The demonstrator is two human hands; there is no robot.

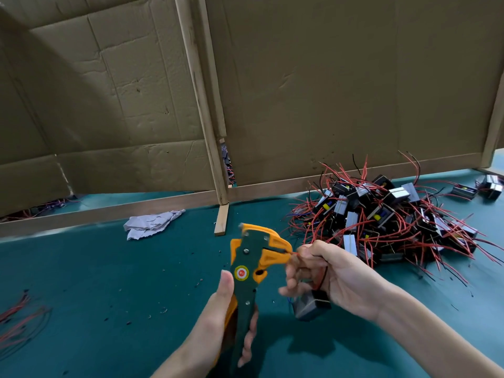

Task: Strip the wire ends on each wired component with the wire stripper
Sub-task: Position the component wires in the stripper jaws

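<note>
The wired component, a small grey-and-black block trailing thin leads, hangs just under the right hand, above the teal felt-like surface and clear of it. It dangles because the hand holds the lead, not the body. The grip of thumb and forefinger is pinched on a red wire close to its tip, likely so the short free end stays stiff and can be aimed.

That tip points into the mouth of the green-and-orange plastic wire stripper, which the left hand holds upright. Its grip is wrapped round the handles, with the thumb laid up the side to steady the tool. The jaws look slightly parted around the wire end. Whether the handles are squeezed I cannot tell.

The step in hand seems to be seating one end for stripping.

To the right, within easy reach of the feeding hand, lies a tangled heap of like components with red and black leads. Dark insulation scraps dot the surface under the work. A crumpled grey paper lies by the brown cardboard screen, and loose red wires sit at the far left.
</note>
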